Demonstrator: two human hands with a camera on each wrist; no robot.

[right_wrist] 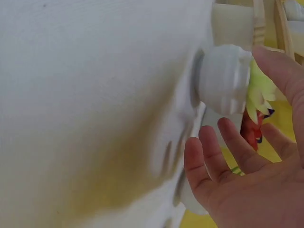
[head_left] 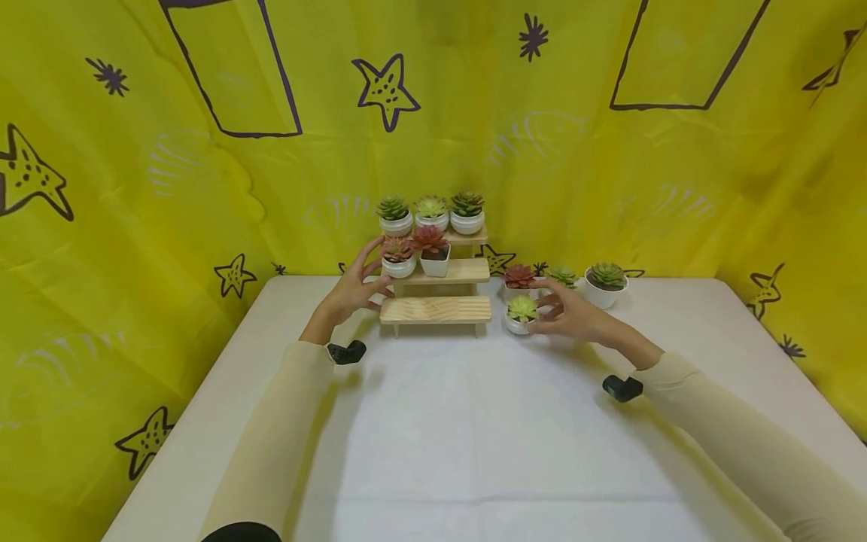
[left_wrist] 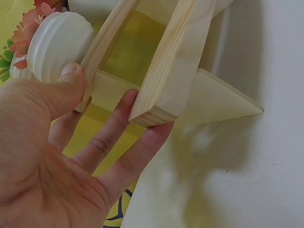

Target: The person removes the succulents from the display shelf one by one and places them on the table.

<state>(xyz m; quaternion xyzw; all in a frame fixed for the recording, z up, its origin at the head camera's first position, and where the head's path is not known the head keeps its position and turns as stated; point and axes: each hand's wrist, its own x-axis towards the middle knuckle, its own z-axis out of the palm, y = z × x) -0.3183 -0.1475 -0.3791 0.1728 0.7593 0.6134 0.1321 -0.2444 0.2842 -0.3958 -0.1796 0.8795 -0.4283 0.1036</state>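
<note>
A three-tier wooden stand (head_left: 433, 309) carries small potted artificial succulents. My left hand (head_left: 352, 290) is at its left end; in the left wrist view the thumb lies by a ribbed white pot (left_wrist: 61, 45) and straight fingers touch the ends of the boards. That pot holds a pinkish succulent (head_left: 397, 250) on the middle tier, beside a red succulent (head_left: 430, 239) in a square pot. On the table right of the stand, my right hand (head_left: 572, 312) spreads its thumb and fingers around a light-green succulent (head_left: 522, 307) in a white pot (right_wrist: 223, 80).
Three green succulents, one of them in a ribbed pot (head_left: 467, 223), line the top tier. Behind my right hand are a red succulent (head_left: 519, 275), a green one (head_left: 562, 277) and a larger potted one (head_left: 606, 277). A yellow curtain (head_left: 460, 158) hangs behind the white-covered table (head_left: 420, 429).
</note>
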